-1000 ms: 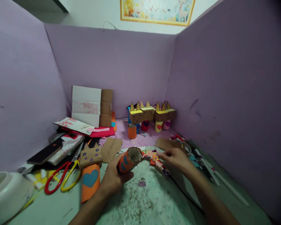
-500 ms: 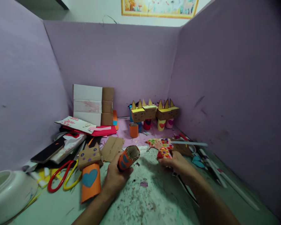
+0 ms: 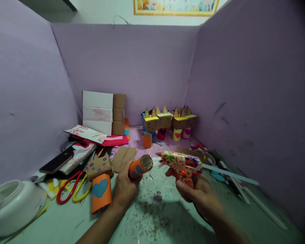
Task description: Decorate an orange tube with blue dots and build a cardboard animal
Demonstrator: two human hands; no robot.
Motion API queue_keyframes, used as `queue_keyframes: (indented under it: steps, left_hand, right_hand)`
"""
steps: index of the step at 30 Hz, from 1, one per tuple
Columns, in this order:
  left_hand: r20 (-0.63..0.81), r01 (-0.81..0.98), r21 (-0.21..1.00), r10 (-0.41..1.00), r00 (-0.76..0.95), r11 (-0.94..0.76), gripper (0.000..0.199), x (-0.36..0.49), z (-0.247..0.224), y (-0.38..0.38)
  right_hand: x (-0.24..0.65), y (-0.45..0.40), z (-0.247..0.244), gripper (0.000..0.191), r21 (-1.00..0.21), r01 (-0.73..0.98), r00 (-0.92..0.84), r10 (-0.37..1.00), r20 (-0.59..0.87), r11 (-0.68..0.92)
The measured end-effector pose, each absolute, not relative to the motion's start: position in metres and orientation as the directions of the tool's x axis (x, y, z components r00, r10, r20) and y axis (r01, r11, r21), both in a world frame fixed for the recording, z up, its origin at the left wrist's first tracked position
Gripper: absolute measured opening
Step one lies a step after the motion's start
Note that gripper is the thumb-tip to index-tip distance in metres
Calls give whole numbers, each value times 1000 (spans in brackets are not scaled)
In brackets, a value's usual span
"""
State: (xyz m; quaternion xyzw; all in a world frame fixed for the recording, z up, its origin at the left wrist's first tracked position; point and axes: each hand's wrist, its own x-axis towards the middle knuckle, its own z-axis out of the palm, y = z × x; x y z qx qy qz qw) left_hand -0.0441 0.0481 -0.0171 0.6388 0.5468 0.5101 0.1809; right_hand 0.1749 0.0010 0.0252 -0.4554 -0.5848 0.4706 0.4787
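My left hand is wrapped round an orange cardboard tube with blue patches on its side. The tube's open end faces up and to the right. In my right hand is a flower-patterned hot glue gun, its tip pointing left toward the tube but apart from it. A red light glows on the gun, and a long pale glue stick sticks out of its back. Beside my left forearm stands a cardboard cat figure, its box head above an orange body bearing a blue heart.
Several box-headed figures and a short orange tube stand at the back. Scissors, a white pot, cardboard and papers crowd the left. Pens lie along the right wall.
My right hand has raised the glue gun and turned it, so its side now shows and the glue stick slants down to the right. The tube in my left hand has tilted more to the right.
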Motion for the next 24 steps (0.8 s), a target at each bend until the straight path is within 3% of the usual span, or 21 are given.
queue_keyframes:
  steps: [10,17,24]
  left_hand:
    - [699,687,533,715,-26,-495,43,-49,-20,50]
    - [713,701,501,701,-3,-507,46,-49,-17,47]
    - [730,722,465,683,14,-513,47,-49,-16,47]
  right_hand:
    - [175,-2,28,25,-944,211,-305,934,185,256]
    - [172,-1,29,26,-921,304,-281,947,157,243]
    - [174,1,17,22,-936,276,-277,951,140,218]
